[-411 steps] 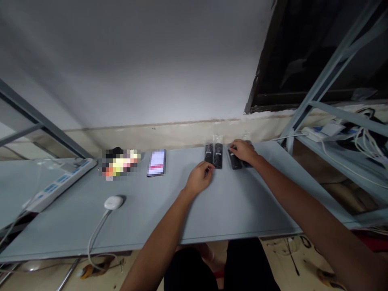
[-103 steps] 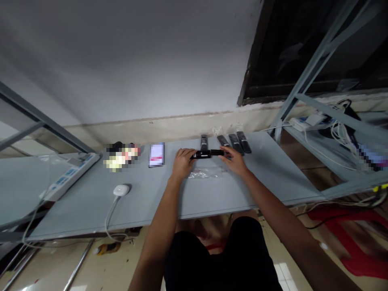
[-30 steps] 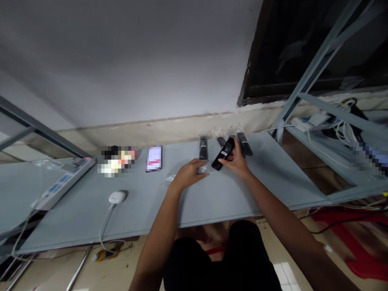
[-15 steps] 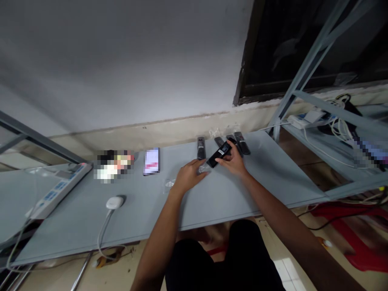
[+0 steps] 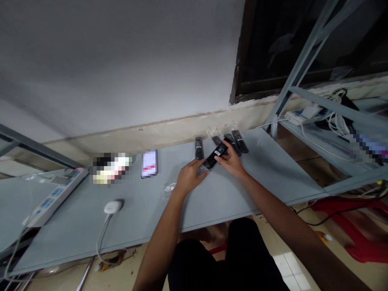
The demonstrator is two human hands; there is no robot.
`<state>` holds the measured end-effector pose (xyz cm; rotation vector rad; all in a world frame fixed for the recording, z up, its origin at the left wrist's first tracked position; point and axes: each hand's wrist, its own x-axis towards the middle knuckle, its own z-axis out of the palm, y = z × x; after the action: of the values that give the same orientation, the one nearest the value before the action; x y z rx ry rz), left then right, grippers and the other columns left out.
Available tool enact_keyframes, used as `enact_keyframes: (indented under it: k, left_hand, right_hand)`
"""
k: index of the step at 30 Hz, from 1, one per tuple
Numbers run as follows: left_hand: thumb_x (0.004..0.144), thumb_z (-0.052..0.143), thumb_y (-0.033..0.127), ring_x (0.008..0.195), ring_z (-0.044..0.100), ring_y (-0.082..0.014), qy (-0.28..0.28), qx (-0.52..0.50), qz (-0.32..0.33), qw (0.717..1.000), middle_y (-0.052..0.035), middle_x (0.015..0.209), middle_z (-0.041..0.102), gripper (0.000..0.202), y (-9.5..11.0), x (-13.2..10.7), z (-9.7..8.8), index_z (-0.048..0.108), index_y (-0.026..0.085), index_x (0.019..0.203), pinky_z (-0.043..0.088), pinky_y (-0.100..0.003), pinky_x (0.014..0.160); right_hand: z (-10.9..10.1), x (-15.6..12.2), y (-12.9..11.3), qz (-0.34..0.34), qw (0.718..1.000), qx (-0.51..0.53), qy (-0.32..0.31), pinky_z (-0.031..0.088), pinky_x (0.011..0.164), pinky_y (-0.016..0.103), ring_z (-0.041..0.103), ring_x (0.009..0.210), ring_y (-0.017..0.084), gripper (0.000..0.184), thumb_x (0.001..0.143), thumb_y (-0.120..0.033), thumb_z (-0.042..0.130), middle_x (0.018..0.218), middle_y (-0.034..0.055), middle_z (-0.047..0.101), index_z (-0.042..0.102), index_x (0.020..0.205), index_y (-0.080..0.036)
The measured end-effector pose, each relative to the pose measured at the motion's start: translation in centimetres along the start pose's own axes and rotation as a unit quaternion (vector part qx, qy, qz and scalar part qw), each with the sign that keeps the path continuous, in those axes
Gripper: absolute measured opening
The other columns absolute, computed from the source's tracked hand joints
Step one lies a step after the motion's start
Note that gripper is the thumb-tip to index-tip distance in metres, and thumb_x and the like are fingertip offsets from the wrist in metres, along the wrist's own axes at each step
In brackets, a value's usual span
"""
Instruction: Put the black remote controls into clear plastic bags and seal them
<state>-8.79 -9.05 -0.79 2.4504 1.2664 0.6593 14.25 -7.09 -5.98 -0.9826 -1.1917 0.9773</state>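
Observation:
A black remote control (image 5: 216,154) with a white label on its face is held slanting above the table. My right hand (image 5: 232,161) is closed around its upper end, thumb on the near side. At its lower end, my left hand (image 5: 190,176) pinches a clear plastic bag (image 5: 202,169), and the remote's tip meets the bag's mouth. How far the tip sits inside is hard to see. Behind my hands lie a bagged remote (image 5: 199,148) and, to the right, several more remotes (image 5: 239,141) in clear plastic.
On the grey table (image 5: 136,218) are a phone (image 5: 149,163), a clear plastic bag (image 5: 168,189), a white plug-like device (image 5: 112,207) with a cable, and a power strip (image 5: 57,198) at the left. A blurred-out item lies behind. Metal shelf posts (image 5: 298,60) rise at the right.
The remote has shifted down and left toward my left hand, its lower end now closer to the fingers holding the bag. The view has moved slightly.

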Motion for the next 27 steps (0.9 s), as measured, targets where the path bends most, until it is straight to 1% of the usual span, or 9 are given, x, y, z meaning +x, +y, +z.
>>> enact_keyframes:
  k: [4,6,9,13,16,19,21,24,27]
  left_hand:
    - [0.095,0.069,0.041,0.111,0.070,-0.0286,0.033,0.024,-0.031,0.999,-0.0094,0.128,0.072,0.049,0.5,0.3,0.2,0.063,0.026,0.142,0.056,-0.038,0.095]
    - [0.095,0.069,0.041,0.111,0.069,-0.0294,0.049,0.036,-0.037,0.997,-0.0111,0.127,0.071,0.049,0.8,0.4,0.4,0.063,0.025,0.141,0.055,-0.040,0.097]
    - [0.097,0.066,0.038,0.118,0.065,-0.0313,0.072,0.050,-0.044,0.995,-0.0130,0.132,0.069,0.048,1.5,0.7,0.7,0.063,0.022,0.142,0.052,-0.043,0.103]
    - [0.094,0.069,0.037,0.120,0.063,-0.0321,0.068,0.026,-0.047,0.996,-0.0131,0.131,0.069,0.051,2.4,0.9,1.0,0.062,0.021,0.142,0.051,-0.045,0.104]
    - [0.095,0.068,0.040,0.117,0.066,-0.0296,0.066,-0.067,-0.053,0.994,-0.0126,0.128,0.072,0.050,2.5,0.9,0.6,0.064,0.020,0.140,0.053,-0.041,0.101]
    - [0.099,0.062,0.043,0.105,0.072,-0.0255,0.052,-0.188,-0.085,0.977,-0.0111,0.119,0.076,0.043,2.1,1.2,0.1,0.069,0.018,0.133,0.056,-0.034,0.086]
    - [0.097,0.063,0.043,0.099,0.073,-0.0240,0.037,-0.244,-0.106,0.963,-0.0100,0.112,0.078,0.042,1.5,1.7,-0.1,0.073,0.016,0.128,0.055,-0.031,0.080]
    - [0.091,0.070,0.044,0.080,0.071,-0.0201,-0.010,-0.327,-0.141,0.934,-0.0077,0.092,0.078,0.042,0.6,2.5,0.0,0.076,0.013,0.118,0.054,-0.029,0.073]
    - [0.084,0.076,0.051,0.061,0.062,-0.0146,-0.056,-0.411,-0.174,0.893,-0.0037,0.072,0.071,0.042,-0.3,2.8,0.5,0.079,0.012,0.099,0.050,-0.027,0.062]
  right_hand:
    - [0.6,-0.3,0.0,0.012,1.000,-0.002,-0.020,0.061,0.076,0.035,0.070,0.080,0.020,0.093,0.075,-0.049,0.087,0.109,0.0057,0.064,0.039,0.152,-0.030]
    - [1.3,-0.6,-0.1,0.018,1.000,0.006,-0.024,0.061,0.078,0.036,0.071,0.083,0.021,0.099,0.072,-0.049,0.089,0.103,0.0041,0.065,0.035,0.153,-0.029]
    - [2.4,-1.0,-0.1,0.030,0.999,0.023,-0.028,0.061,0.082,0.038,0.072,0.085,0.022,0.105,0.071,-0.048,0.090,0.100,0.0022,0.067,0.031,0.155,-0.031]
    - [2.8,-1.0,0.1,0.032,0.998,0.040,-0.034,0.061,0.085,0.038,0.070,0.087,0.020,0.096,0.073,-0.044,0.090,0.101,0.0014,0.068,0.036,0.151,-0.033]
    - [1.9,-0.6,0.1,0.014,0.999,0.018,-0.026,0.059,0.086,0.036,0.069,0.091,0.020,0.079,0.076,-0.044,0.087,0.106,0.0033,0.068,0.049,0.144,-0.030]
    - [0.8,-0.2,-0.3,0.013,0.999,0.003,-0.046,0.059,0.089,0.036,0.070,0.097,0.022,0.070,0.080,-0.046,0.084,0.110,0.0054,0.070,0.056,0.141,-0.027]
    - [0.3,-0.1,-0.6,0.021,0.997,0.011,-0.071,0.059,0.090,0.036,0.071,0.099,0.022,0.078,0.081,-0.046,0.084,0.118,0.0068,0.069,0.051,0.149,-0.029]
    - [-0.1,-0.2,-0.7,0.030,0.995,0.024,-0.088,0.060,0.084,0.035,0.071,0.092,0.019,0.100,0.079,-0.045,0.086,0.133,0.0092,0.064,0.033,0.162,-0.035]
    - [-0.1,-0.3,-0.4,0.037,0.994,0.027,-0.096,0.059,0.077,0.034,0.070,0.083,0.017,0.108,0.076,-0.044,0.088,0.130,0.0090,0.062,0.025,0.164,-0.037]
